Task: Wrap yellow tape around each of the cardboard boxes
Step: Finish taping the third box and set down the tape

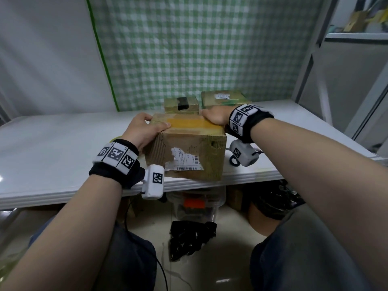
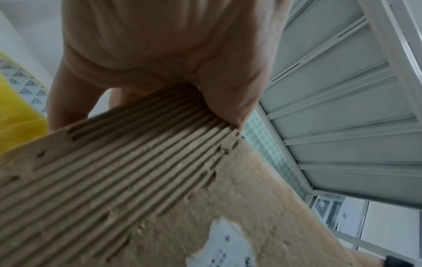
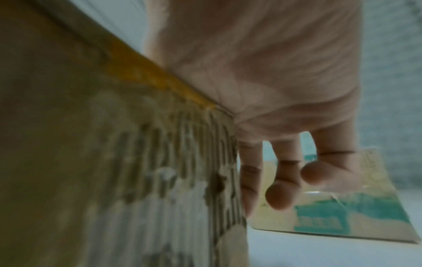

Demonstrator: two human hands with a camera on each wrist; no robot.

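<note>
Both hands on the big box, looks like you're turning it for the next strip.

Your left hand curls over the box's top left corner, thumb lying on the yellow tape, and your right hand hooks fingers over the far right corner, so the cardboard box sits clamped between them at the table's near edge. My guess: rotate it, then grab the tape roll just left of your left hand. Past your hands, a small box and a flat box wait. All boxes are closed; can't tell what's inside.
</note>
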